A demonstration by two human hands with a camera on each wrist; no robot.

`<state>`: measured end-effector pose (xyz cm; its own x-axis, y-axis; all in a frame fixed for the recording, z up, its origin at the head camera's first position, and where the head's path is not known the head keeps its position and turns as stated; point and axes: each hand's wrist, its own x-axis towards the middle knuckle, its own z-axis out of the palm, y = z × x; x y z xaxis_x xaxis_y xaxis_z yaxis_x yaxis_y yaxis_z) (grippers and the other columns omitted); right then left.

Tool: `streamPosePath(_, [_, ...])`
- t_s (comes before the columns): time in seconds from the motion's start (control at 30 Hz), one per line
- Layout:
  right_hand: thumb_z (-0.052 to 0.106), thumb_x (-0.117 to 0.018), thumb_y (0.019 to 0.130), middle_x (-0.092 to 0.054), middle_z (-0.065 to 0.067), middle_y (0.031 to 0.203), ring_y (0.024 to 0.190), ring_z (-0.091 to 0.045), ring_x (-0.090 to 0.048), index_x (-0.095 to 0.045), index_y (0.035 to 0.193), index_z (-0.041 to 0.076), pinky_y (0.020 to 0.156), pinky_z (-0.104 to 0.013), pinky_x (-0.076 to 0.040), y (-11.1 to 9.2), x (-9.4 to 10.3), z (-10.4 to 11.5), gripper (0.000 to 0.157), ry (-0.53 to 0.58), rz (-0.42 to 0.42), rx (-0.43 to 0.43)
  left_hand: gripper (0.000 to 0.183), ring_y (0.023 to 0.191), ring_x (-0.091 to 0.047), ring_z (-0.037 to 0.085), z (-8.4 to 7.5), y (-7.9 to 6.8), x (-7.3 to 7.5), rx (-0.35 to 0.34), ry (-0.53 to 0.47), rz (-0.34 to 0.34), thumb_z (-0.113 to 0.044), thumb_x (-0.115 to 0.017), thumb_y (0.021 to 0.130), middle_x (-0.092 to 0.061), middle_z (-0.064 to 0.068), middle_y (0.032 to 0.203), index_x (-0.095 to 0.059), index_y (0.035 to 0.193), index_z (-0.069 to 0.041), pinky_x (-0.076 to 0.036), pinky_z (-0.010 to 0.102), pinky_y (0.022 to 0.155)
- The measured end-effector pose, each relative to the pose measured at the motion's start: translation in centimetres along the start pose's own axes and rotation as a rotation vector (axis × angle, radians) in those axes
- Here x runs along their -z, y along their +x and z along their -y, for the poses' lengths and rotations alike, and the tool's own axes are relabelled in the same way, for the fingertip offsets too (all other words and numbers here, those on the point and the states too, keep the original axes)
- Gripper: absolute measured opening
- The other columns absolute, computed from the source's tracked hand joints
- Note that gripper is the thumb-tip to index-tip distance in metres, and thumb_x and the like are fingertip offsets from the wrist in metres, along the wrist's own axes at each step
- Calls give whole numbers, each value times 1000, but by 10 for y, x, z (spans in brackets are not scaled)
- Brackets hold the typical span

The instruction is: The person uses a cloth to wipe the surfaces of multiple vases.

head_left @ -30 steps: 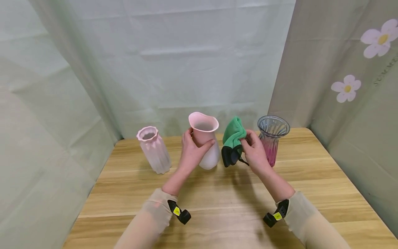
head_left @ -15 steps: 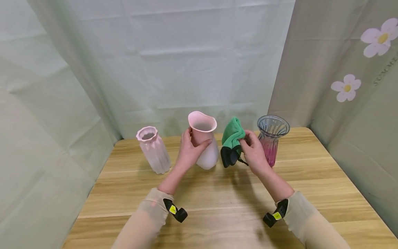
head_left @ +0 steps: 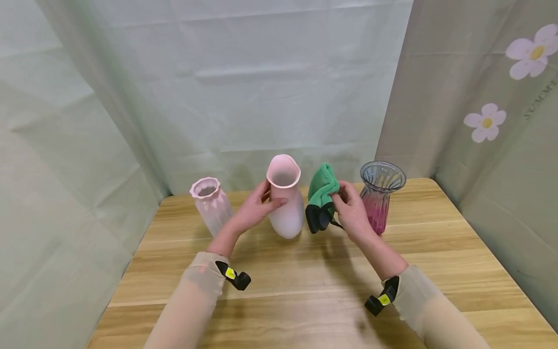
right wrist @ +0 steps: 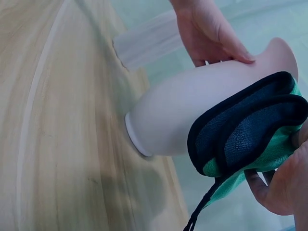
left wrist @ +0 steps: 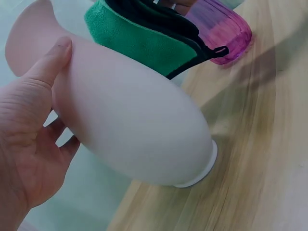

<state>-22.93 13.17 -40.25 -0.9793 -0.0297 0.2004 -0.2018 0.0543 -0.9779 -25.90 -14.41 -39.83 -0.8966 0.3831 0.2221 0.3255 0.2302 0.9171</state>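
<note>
My left hand (head_left: 253, 209) holds the narrow neck of a pale pink and white vase (head_left: 288, 215), its thumb across the front and its fingers around the left side. The vase has a wavy flared rim, and its foot is at the tabletop in the left wrist view; whether it touches is hard to tell. Just right of it, my right hand (head_left: 354, 213) pinches a folded green cloth (head_left: 323, 186) with dark edging and a hanging loop. A small gap separates cloth and vase in the head view. In the right wrist view the cloth (right wrist: 250, 139) covers part of the vase (right wrist: 178, 106).
A ribbed pale pink vase (head_left: 209, 201) stands at the left, partly behind my left forearm. A clear blue-to-pink glass vase (head_left: 380, 194) stands right, close behind my right hand. The wooden table (head_left: 296, 300) ends at a hanging pale curtain (head_left: 261, 87).
The held vase has turned, so its rim's high point now faces the back. My left wrist has swung left with it. My right hand and the cloth have shifted slightly left.
</note>
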Motion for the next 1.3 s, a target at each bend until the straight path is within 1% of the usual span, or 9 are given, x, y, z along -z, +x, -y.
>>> streamPosePath(0.17, [17,-55,107,-60,-18,129,116,-24,-56,-55,134,1,95,-32,-48,6,-11,4,31,-39,12,49,76,150,-28,28,-3,0,1,27,10,25,-20,-73,98,-37,5,160,-30,161,-23,-27,54,119])
streamPosePath(0.37, [20,-61,104,-63,-15,127,117,-27,-58,-60,132,3,99,-44,-48,17,-31,16,32,-47,48,108,75,151,-26,28,-1,1,1,23,5,41,-14,-70,99,-34,9,161,-27,161,-17,-24,54,120])
streamPosePath(0.53, [22,-66,101,-65,-13,126,116,-27,-59,-64,130,5,98,-44,-51,24,-42,22,33,-23,65,80,75,151,-26,22,2,2,2,6,12,40,-17,-68,101,-33,5,162,-26,162,-21,-23,51,121])
streamPosePath(0.77, [16,-67,100,-66,-14,120,113,-28,-61,-66,124,3,95,-44,-52,27,-45,23,27,-39,48,60,77,149,-29,19,1,1,3,-6,33,24,-24,-72,99,-36,2,160,-27,161,-29,-24,52,121])
streamPosePath(0.97, [15,-66,100,-66,-14,119,114,-29,-62,-66,119,2,97,-44,-52,27,-42,9,22,-90,78,48,76,148,-31,15,1,1,2,-6,39,26,-28,-74,97,-40,-4,157,-31,159,-34,-25,52,121])
streamPosePath(1.07, [13,-64,102,-64,-16,121,115,-30,-62,-65,119,0,97,-43,-52,23,-41,-4,22,-105,80,21,74,147,-33,16,-4,0,0,3,33,21,-26,-74,97,-42,-3,156,-32,158,-31,-25,52,120])
streamPosePath(1.17, [12,-62,102,-64,-18,120,108,-27,-64,-64,120,-2,86,-34,-54,18,-41,-20,23,-98,54,-28,74,148,-33,21,-17,-4,-1,17,20,20,-21,-74,97,-42,3,157,-32,159,-24,-25,53,120])
streamPosePath(1.27, [12,-60,103,-63,-16,117,94,-20,-60,-62,120,0,71,-26,-51,13,-42,-38,21,-46,36,-130,75,148,-32,25,-30,-8,-2,37,6,22,-17,-73,97,-40,8,158,-31,160,-17,-25,54,120])
streamPosePath(1.3, [13,-60,103,-62,-14,116,92,-18,-58,-61,120,1,68,-25,-49,12,-41,-44,20,-27,34,-171,75,149,-32,25,-30,-8,-2,38,5,22,-17,-73,97,-40,8,158,-31,160,-17,-25,54,120])
